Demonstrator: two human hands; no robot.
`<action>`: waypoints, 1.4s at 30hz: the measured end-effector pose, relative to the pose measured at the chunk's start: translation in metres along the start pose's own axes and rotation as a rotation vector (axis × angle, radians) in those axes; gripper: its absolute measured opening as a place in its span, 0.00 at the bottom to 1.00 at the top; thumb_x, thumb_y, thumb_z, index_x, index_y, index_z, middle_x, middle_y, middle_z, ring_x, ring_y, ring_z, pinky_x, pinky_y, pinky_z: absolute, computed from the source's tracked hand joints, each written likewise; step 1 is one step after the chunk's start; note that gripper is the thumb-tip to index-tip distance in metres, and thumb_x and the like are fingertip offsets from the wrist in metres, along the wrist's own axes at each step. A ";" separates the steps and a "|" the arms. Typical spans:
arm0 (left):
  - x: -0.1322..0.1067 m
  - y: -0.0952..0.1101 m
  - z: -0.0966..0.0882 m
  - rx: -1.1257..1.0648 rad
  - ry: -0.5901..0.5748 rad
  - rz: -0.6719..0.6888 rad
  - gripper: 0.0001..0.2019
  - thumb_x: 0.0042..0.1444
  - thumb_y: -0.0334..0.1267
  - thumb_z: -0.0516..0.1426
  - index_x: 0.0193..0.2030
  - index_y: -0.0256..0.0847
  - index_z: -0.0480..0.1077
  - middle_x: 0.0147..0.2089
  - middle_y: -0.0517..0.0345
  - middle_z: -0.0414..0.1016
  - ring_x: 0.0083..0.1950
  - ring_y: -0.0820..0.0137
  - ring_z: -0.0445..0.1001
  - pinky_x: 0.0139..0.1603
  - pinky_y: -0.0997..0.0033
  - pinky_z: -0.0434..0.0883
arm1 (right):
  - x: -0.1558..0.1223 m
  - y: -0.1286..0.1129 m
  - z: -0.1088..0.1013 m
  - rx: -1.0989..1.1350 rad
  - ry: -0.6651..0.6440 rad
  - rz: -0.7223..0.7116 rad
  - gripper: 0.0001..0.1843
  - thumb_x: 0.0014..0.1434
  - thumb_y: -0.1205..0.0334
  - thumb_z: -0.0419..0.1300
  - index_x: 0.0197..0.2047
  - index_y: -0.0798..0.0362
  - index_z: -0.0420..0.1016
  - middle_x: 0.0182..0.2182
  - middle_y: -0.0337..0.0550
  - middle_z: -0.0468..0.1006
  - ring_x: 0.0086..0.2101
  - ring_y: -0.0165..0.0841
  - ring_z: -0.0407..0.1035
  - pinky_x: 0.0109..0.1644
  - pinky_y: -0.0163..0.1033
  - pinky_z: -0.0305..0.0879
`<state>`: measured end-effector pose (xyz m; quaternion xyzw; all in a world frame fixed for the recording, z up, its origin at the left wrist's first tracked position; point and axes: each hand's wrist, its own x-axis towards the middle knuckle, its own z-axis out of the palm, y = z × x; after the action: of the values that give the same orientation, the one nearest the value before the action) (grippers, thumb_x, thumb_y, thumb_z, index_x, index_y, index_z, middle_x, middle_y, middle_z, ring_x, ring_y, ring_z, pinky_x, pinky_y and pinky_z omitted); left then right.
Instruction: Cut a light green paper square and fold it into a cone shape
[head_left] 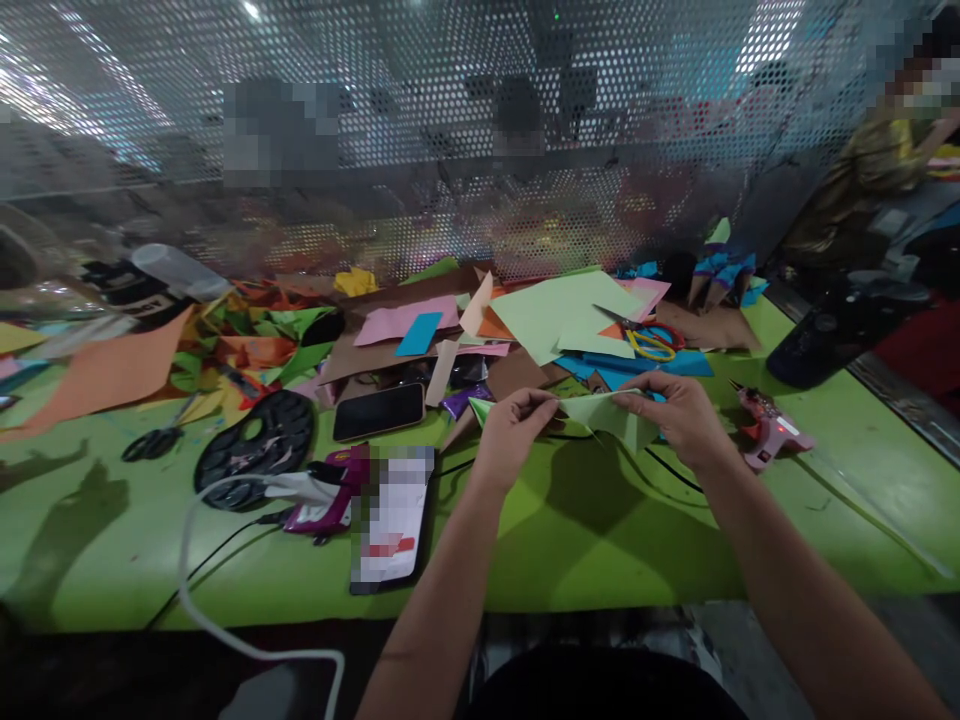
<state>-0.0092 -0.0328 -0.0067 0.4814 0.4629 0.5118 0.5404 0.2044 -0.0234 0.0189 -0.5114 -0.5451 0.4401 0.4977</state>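
Between my two hands, a piece of folded light-green paper (611, 420) is held above the green table (577, 560). My left hand (514, 430) is closed in a pinch at the paper's left side; a small green tip shows beyond its wrist side. At the upper right edge, my right hand (671, 410) pinches the paper between thumb and fingers. The paper casts a dark shadow on the tabletop. Just behind the hands lie blue paper sheets (682, 362) and red-and-yellow-handled scissors (651, 340) on a large pale-green sheet (562, 305).
A pink glue gun (776, 430) lies right, near a dark bottle (840, 330). Leftward are a lit phone (397, 520), a dark phone (379, 411), a magenta glue gun (330, 495), a black palette-like tray (259, 450) and dark scissors (154, 443). A perforated metal screen (420, 220) stands behind.
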 end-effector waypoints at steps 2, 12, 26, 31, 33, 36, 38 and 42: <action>0.000 0.000 0.000 0.025 0.005 0.012 0.11 0.52 0.43 0.63 0.35 0.36 0.75 0.32 0.57 0.79 0.32 0.72 0.77 0.40 0.69 0.76 | 0.000 0.002 0.000 -0.001 -0.008 -0.019 0.19 0.38 0.45 0.73 0.25 0.52 0.79 0.20 0.37 0.73 0.23 0.31 0.64 0.27 0.37 0.59; -0.009 0.016 0.005 0.618 -0.085 0.351 0.12 0.64 0.43 0.54 0.47 0.42 0.75 0.47 0.54 0.79 0.50 0.65 0.73 0.49 0.66 0.68 | -0.003 0.008 0.001 -0.223 -0.043 -0.208 0.10 0.48 0.51 0.70 0.27 0.49 0.81 0.27 0.40 0.78 0.34 0.37 0.69 0.40 0.42 0.63; -0.006 0.009 0.007 0.840 -0.075 0.504 0.08 0.63 0.37 0.55 0.38 0.42 0.76 0.38 0.54 0.79 0.43 0.64 0.71 0.44 0.64 0.65 | -0.008 0.006 0.007 -0.278 -0.133 -0.313 0.08 0.54 0.54 0.66 0.30 0.48 0.82 0.27 0.40 0.79 0.35 0.38 0.69 0.42 0.43 0.63; -0.007 0.007 0.009 0.850 -0.121 0.511 0.08 0.63 0.40 0.55 0.40 0.43 0.76 0.38 0.55 0.79 0.44 0.64 0.71 0.45 0.64 0.64 | -0.010 0.008 0.009 -0.314 -0.142 -0.338 0.08 0.56 0.53 0.65 0.32 0.47 0.82 0.28 0.41 0.79 0.36 0.38 0.69 0.42 0.43 0.64; -0.008 0.007 0.009 0.855 -0.116 0.520 0.08 0.63 0.39 0.55 0.39 0.43 0.75 0.37 0.56 0.79 0.42 0.65 0.71 0.44 0.65 0.62 | -0.011 0.008 0.010 -0.335 -0.134 -0.346 0.08 0.55 0.54 0.66 0.34 0.47 0.82 0.29 0.41 0.80 0.37 0.39 0.69 0.43 0.43 0.63; -0.009 0.008 0.011 0.896 -0.107 0.537 0.07 0.62 0.38 0.56 0.38 0.43 0.75 0.36 0.57 0.79 0.42 0.65 0.71 0.43 0.65 0.60 | -0.012 0.007 0.011 -0.373 -0.110 -0.360 0.07 0.55 0.54 0.67 0.34 0.47 0.82 0.31 0.41 0.80 0.39 0.40 0.69 0.43 0.43 0.63; -0.010 0.009 0.012 0.931 -0.099 0.539 0.07 0.63 0.38 0.56 0.38 0.43 0.75 0.37 0.57 0.79 0.42 0.65 0.71 0.43 0.65 0.59 | -0.012 0.008 0.011 -0.380 -0.104 -0.363 0.07 0.56 0.54 0.66 0.33 0.47 0.82 0.30 0.42 0.80 0.38 0.39 0.69 0.42 0.43 0.64; -0.010 0.009 0.014 0.984 -0.140 0.497 0.09 0.64 0.40 0.53 0.39 0.43 0.74 0.39 0.56 0.79 0.43 0.65 0.71 0.44 0.64 0.59 | -0.011 0.010 0.012 -0.352 -0.097 -0.356 0.08 0.56 0.54 0.66 0.31 0.48 0.81 0.28 0.42 0.79 0.37 0.39 0.69 0.41 0.42 0.64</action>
<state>0.0028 -0.0432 0.0041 0.8047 0.4826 0.3142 0.1445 0.1937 -0.0333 0.0069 -0.4646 -0.7179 0.2677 0.4439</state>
